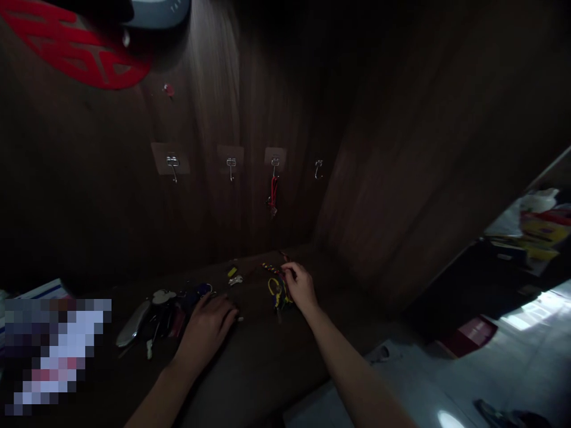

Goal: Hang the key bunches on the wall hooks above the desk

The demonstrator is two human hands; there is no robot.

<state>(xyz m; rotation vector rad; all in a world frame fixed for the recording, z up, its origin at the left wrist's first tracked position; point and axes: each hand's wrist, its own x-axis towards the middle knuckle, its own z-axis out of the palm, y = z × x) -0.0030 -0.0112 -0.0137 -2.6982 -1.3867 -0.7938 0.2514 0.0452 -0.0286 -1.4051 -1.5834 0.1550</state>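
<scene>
My left hand (212,324) lies palm down on the dark wooden shelf, its fingers stretched out and slightly apart. Just left of it is a pile of keys and small items (163,312), including a silvery oblong object (134,324) and a blue cord (203,290). Further right, my right hand (301,285) has its fingers curled in a pinch at a dark braided cord (270,268) with yellow flecks. A yellow-and-blue cord loop (277,292) lies beneath that hand. Between my hands sit a small metal piece (236,280) and a yellow tag (232,271).
Metal hooks (173,162) are fixed in a row on the wooden back panel. A red cord with a key (273,193) hangs from one. A red paper cutout (102,62) and a cap (156,15) are upper left. A dark red booklet (473,336) lies at right.
</scene>
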